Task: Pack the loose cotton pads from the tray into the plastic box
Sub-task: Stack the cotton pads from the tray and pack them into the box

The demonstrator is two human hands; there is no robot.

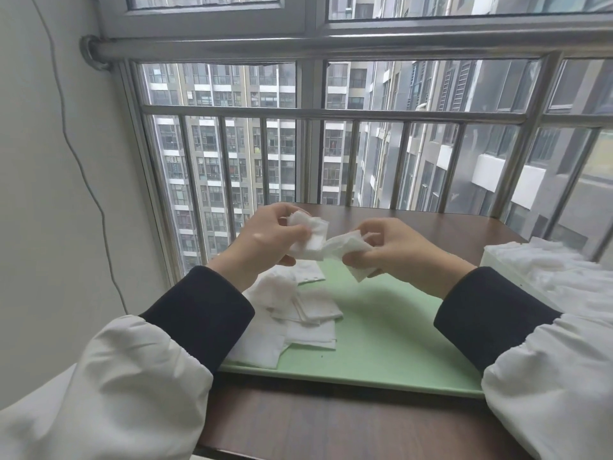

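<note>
Carefully, I'm squaring thin white cotton pads (310,239), left hand (265,240) and right hand (401,252) each pinching a bunch. I'm aligning edges for the pale plastic box (492,260) right of them.

A: Any room on the tray (381,330)?
B: Its right half lies bare; cotton pads (298,313) heap the left.
A: Beyond it?
B: The plastic box (497,263), piled full, stands at its right; the window railing (331,112) bars the table's (331,426) far edge.

Dark brown wooden table (331,426) by a grey-framed window (311,21)
Behind the table stands a silver steel railing (331,112), grey apartment towers (212,144) beyond; left of it a thin grey cable (79,167) hangs down a white wall (33,194).
</note>
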